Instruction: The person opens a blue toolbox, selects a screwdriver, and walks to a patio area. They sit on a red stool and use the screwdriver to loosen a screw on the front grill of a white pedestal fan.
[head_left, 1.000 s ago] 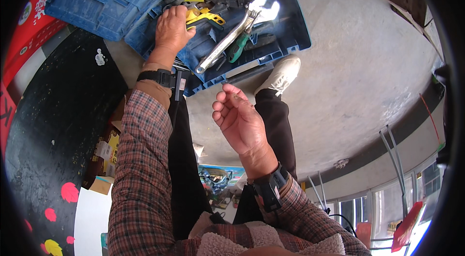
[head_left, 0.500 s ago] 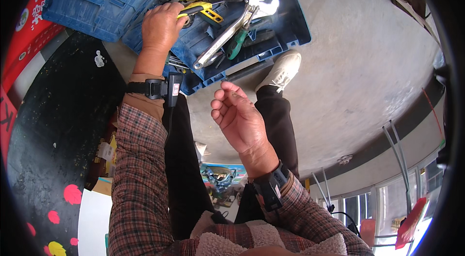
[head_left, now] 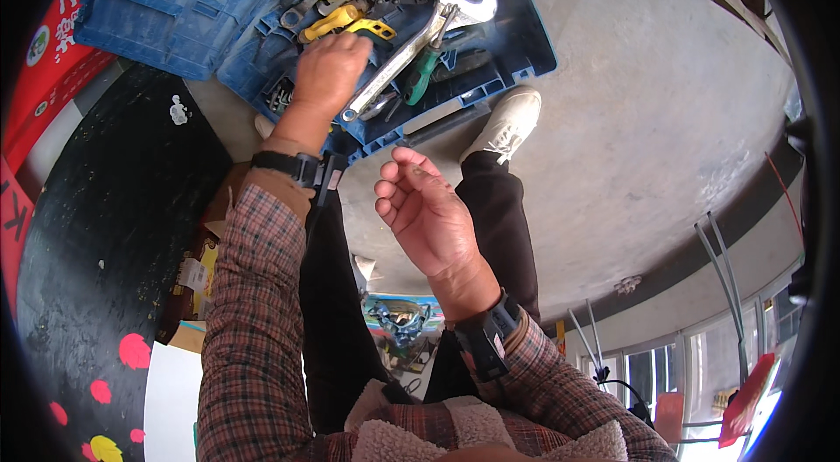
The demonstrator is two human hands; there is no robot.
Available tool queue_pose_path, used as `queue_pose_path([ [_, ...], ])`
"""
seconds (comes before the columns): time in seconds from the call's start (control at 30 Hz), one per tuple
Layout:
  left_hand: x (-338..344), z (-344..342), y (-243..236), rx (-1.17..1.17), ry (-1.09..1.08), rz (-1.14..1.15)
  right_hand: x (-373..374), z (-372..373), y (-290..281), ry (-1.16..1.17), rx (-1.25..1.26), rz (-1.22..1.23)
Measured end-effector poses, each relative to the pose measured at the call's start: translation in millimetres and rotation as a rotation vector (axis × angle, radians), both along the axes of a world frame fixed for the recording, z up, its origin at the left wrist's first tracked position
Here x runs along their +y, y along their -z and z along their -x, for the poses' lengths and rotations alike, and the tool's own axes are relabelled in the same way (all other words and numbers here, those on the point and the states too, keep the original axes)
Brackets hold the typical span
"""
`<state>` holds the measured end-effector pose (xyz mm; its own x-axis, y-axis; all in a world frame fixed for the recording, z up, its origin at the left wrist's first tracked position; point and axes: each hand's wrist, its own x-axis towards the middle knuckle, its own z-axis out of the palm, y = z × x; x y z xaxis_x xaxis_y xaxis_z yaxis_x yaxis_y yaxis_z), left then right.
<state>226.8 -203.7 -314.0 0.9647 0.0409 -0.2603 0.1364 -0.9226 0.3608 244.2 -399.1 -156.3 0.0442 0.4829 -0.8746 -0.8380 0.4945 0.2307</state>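
Observation:
My left hand [head_left: 331, 75] is inside the blue toolbox [head_left: 535, 46], its back turned up and its curled fingertips hidden beneath it. Just beyond the knuckles lie a rounded yellow handle [head_left: 331, 23] and a yellow tool part with slots [head_left: 374, 28]. To the right of this hand, a large silver adjustable wrench [head_left: 395, 58] slants across the box. A green-handled screwdriver [head_left: 423, 75] lies beside the wrench. My right hand [head_left: 430, 215] hovers near the box's front edge, palm showing and fingers loosely bent. Nothing is visible in it.
The toolbox's blue lid [head_left: 162, 3] is folded back to the left. A black panel with coloured spots [head_left: 105, 199] stands on the left. My white shoe [head_left: 507, 122] is on the grey floor [head_left: 630, 129] against the box's front. Chair-like metal legs [head_left: 724, 287] stand at the right.
My left hand has moved right and toward me, away from the yellow-and-black handle it was at. A rounded yellow handle now shows there. My right hand has barely moved.

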Motion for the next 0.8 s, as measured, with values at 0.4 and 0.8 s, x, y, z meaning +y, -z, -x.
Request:
queue_pose_path([
  [0.4, -12.2, -51.3, 45.0, 0.372, 0.485, 0.023, -3.0, -2.3, -1.6, 0.01, 0.014, 0.006],
  [0.8, -9.8, -53.0, 54.8, 0.399, 0.435, 0.043, -2.3, -4.6, -2.9, 0.018, 0.03, 0.004],
])
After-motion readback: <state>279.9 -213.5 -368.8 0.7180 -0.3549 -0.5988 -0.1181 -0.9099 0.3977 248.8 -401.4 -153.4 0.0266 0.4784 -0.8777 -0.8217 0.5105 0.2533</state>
